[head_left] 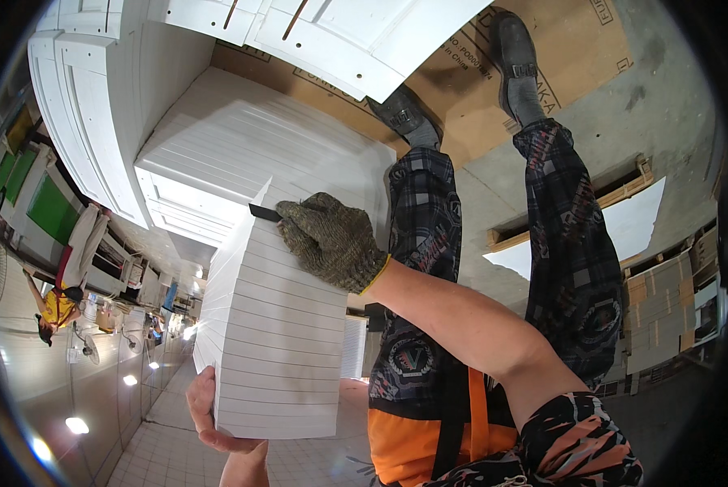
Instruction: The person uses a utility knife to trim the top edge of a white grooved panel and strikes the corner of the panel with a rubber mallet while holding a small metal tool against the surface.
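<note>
A white panelled piece with parallel grooves [282,349] stands before me, folded or joined along a long edge. My left hand [205,410], bare, grips its lower left corner, with the thumb along the bottom edge and fingers curled round the side. My right hand [331,239], in a dark knitted glove with a yellow cuff, is closed at the upper end of the piece. A flat black strip [265,213] sticks out from between its fingers, beside the panel's pointed white corner; the rest of the strip is hidden in the glove.
White cabinet doors [364,49] and a white cabinet side [79,114] stand beyond. Another grooved white board [258,122] lies behind. Printed cardboard [575,65] lies under my shoes. A wooden frame piece [510,238] and a white sheet [636,219] lie at right. A person [59,304] is far left.
</note>
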`<state>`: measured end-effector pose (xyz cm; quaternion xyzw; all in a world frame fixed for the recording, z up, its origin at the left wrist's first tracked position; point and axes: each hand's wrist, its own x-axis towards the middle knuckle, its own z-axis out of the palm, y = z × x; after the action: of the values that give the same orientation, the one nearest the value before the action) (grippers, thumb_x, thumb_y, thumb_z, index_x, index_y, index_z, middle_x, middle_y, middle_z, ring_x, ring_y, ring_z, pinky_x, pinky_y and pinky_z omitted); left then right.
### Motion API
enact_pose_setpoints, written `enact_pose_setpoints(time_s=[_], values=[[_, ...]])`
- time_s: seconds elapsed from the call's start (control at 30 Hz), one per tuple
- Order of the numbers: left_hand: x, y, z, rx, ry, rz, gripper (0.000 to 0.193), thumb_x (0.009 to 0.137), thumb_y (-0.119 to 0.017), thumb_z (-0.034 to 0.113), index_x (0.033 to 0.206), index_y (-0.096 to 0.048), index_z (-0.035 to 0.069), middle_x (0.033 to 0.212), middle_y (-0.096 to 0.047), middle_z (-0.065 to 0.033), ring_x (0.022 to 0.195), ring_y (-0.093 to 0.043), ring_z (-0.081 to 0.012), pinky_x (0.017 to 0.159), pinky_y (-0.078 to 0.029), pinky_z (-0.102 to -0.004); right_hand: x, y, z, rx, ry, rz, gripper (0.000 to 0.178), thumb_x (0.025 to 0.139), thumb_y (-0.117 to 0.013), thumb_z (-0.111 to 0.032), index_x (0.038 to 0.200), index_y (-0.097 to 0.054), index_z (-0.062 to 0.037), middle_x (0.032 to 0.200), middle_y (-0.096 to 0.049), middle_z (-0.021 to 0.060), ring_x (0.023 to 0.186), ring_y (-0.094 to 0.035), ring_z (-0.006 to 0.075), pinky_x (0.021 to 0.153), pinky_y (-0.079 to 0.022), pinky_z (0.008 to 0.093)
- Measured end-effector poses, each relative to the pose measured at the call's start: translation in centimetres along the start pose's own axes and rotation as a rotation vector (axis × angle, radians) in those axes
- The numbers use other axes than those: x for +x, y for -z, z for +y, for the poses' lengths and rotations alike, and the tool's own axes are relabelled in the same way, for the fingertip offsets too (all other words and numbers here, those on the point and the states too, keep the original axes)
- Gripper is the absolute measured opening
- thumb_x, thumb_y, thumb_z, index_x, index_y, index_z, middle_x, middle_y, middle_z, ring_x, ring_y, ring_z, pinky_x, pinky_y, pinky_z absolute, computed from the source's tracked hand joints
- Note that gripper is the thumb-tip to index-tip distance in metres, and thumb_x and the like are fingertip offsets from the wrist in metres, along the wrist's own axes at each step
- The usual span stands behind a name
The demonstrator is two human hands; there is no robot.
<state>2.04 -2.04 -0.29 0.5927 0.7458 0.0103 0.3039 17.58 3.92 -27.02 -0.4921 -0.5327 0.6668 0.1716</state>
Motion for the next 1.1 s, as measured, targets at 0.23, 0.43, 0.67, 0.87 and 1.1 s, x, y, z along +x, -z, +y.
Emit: enact_pose_setpoints(time_s=[0.23,0.43,0.67,0.87,1.1], values=[[-0.3,0.5,0.2,-0.048,0.098,-0.051,0.056,0.109,-0.031,0.038,0.156,-0.014,0.014,0.130,-0.054,-0.0202,0.104,-0.056,-0.0327,0.081,-0.049,-0.0450,0.4,0.1,-0.1,0.017,-0.066,-0.070,0.024,0.091,-0.065,-0.027,0.105,-0.070,-0.0089,0.079,-0.067,0.0109,0.073,-0.066,0.0296,0.060,-0.053,0.0426],[-0.5,0.3,0.0,0.039,-0.010,-0.007,0.057,0.108,-0.031,0.041,0.156,-0.013,0.015,0.134,-0.052,-0.0211,0.110,-0.057,-0.0339,0.088,-0.050,-0.0480,0.6,0.4,-0.5,-0.017,-0.090,-0.100,0.020,0.089,-0.067,-0.022,0.101,-0.072,-0.0065,0.079,-0.069,0.0119,0.073,-0.067,0.0292,0.062,-0.055,0.0411],[-1.3,-0.1,0.4,-0.081,0.219,0.066,0.064,0.106,-0.017,0.047,0.126,-0.051,-0.003,0.119,-0.059,-0.0223,0.104,-0.057,-0.0309,0.086,-0.050,-0.0433,1.8,0.0,-0.2,-0.076,-0.081,-0.108,0.019,0.088,-0.068,-0.021,0.100,-0.072,-0.0073,0.077,-0.069,0.0107,0.071,-0.066,0.0303,0.061,-0.054,0.0421],[-0.2,-0.2,1.0,-0.169,0.285,0.067,0.066,0.106,-0.016,0.049,0.123,-0.054,-0.002,0.118,-0.059,-0.0219,0.106,-0.057,-0.0315,0.091,-0.049,-0.0435,2.2,-0.1,-0.1,-0.055,-0.088,-0.102,0.020,0.089,-0.067,-0.021,0.102,-0.072,-0.0067,0.079,-0.070,0.0125,0.071,-0.066,0.0308,0.062,-0.055,0.0415],[0.5,-0.7,0.8,-0.095,0.089,0.074,0.067,0.106,-0.015,0.050,0.130,-0.051,-0.001,0.124,-0.057,-0.0221,0.108,-0.057,-0.0322,0.093,-0.048,-0.0442,0.8,-0.2,0.0,0.035,-0.101,-0.077,0.023,0.089,-0.067,-0.020,0.106,-0.071,-0.0052,0.080,-0.070,0.0125,0.073,-0.068,0.0295,0.064,-0.056,0.0401]])
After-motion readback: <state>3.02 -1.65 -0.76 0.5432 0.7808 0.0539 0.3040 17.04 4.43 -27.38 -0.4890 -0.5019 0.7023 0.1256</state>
